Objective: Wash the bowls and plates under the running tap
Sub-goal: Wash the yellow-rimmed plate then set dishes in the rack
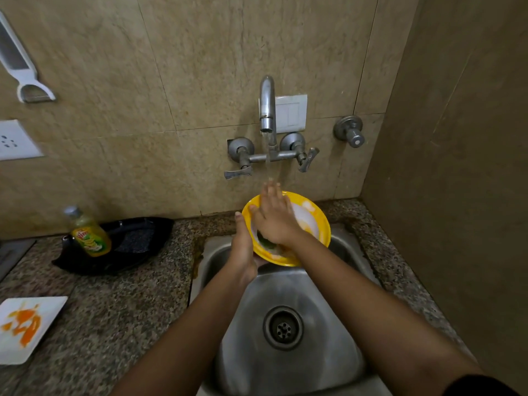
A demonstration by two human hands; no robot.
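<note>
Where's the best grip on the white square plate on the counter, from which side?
Take the white square plate by its right edge, nearest the sink. It lies flat on the counter, so slide fingers under that raised rim, thumb on top. The orange residue sits mid-plate, so the rim probably stays clean to hold.

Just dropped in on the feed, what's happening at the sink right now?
A person is washing a yellow bowl over the steel sink. The left hand grips the bowl's near rim and tilts it up, while the right hand rubs inside it, fingers reaching up into the water running from the tap. On the counter to the left, a white square plate smeared with orange sauce is not yet washed, and a bottle of dish soap stands near a black tray.
</note>
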